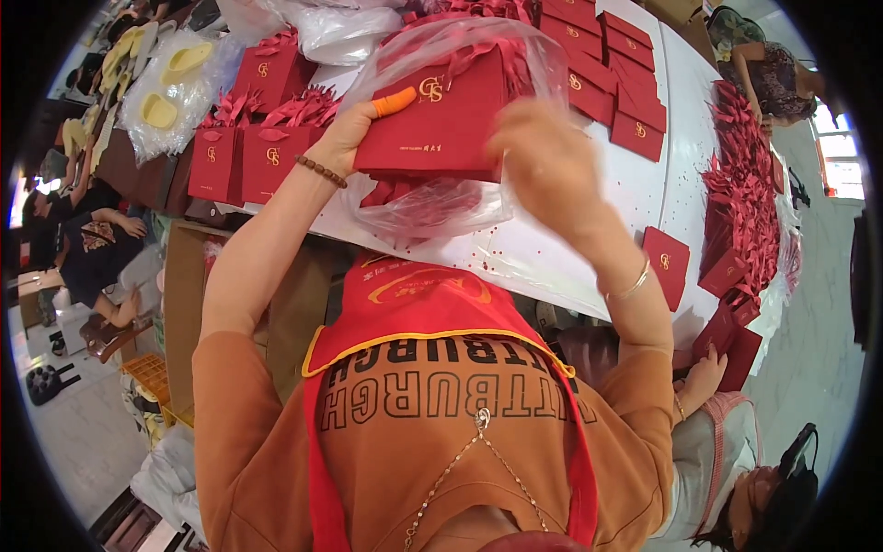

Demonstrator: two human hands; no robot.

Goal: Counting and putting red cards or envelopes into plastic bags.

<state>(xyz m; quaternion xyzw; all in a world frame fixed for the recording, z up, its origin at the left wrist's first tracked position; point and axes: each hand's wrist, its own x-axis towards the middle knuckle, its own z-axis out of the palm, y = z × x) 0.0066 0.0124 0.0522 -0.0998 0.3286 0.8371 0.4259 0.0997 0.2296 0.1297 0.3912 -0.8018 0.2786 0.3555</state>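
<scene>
Okay so, the plastic bag (446,207) is mid-way along the worktop's (648,198) front edge, with a gift bag (432,115) right at it, can't tell if fully inside. Standing gift bags (276,161) are left of that, wrapped slippers (158,109) further left. Flat gift bags (635,133) overlap toward the far edge, right of centre. A long row of gift bags (731,202) follows the right edge. Cardboard box (187,294) sits below the front edge, left side.

The paper gift bag (432,133) is deep red with a gold emblem (430,89); the finger cot (394,102) is bright orange. The apron (423,304) is red, edged in yellow, the T-shirt (543,460) rust-brown with black lettering (437,394). Far left, the slippers (189,62) are pale yellow.
</scene>
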